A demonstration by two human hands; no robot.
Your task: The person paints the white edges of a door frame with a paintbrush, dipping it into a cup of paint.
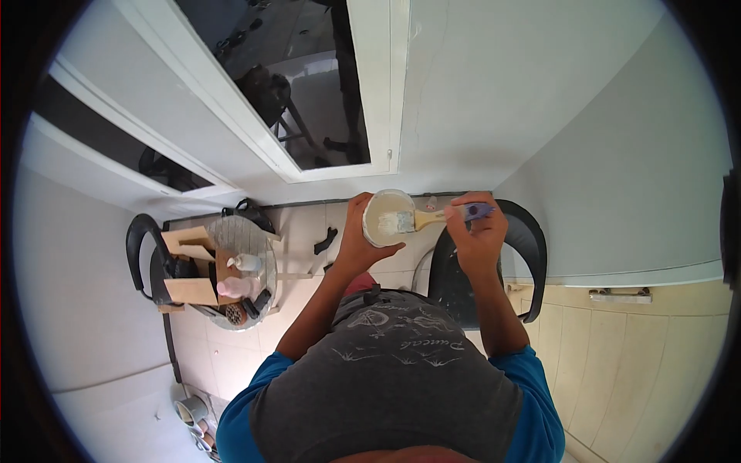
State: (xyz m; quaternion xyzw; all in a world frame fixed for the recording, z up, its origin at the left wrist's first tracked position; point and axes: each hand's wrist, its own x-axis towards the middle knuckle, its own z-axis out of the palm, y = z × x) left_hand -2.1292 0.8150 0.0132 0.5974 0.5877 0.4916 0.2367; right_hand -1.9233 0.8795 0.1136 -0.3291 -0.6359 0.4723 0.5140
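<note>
My left hand is wrapped round the side of a small white tub of pale paint, its thumb along the near rim. In my right hand is a paintbrush, gripped by its handle, which has a purple end. The brush points left, and its pale, paint-coated bristles overlap the tub's opening. Both hands are held in front of my chest, above the tiled floor.
A black chair stands below my right hand. To the left, a round table bears an open cardboard box and bottles, with another dark chair beside it. Ahead are a white-framed window and a wall. A wooden door is at right.
</note>
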